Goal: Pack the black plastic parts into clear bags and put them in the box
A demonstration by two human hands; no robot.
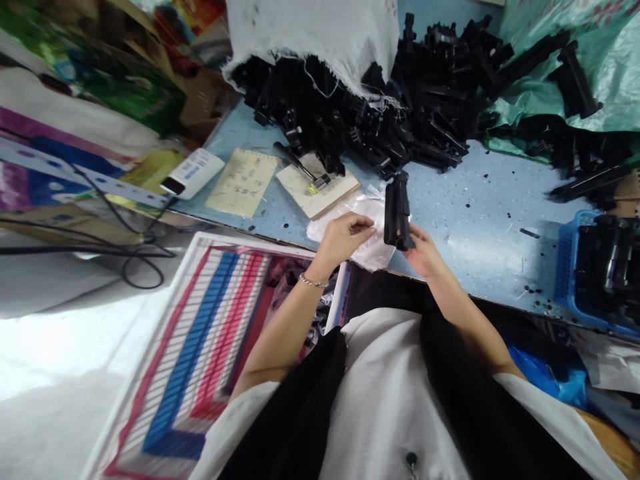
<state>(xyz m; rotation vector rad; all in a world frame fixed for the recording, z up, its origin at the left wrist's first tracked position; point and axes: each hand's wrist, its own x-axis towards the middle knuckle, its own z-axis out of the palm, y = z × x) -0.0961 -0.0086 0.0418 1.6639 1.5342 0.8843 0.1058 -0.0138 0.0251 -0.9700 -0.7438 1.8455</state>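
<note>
My right hand [424,252] grips the lower end of a long black plastic part [397,212], which stands roughly upright above the table's front edge. To the left, my left hand [346,239] has its fingers bent together in a pinch; whatever it holds, if anything, is too small to make out. A thin white plastic bag [373,250] lies beneath and between both hands. Behind them is a square board [323,185] with a small hammer [305,167] resting on it.
Many similar black parts [360,133] spill from a white woven sack [315,30] at the back. A blue basket [565,260] of parts stands right. Left are a handwritten paper [243,183] and a white box [193,173]. Below the table is a striped-lined crate [200,347].
</note>
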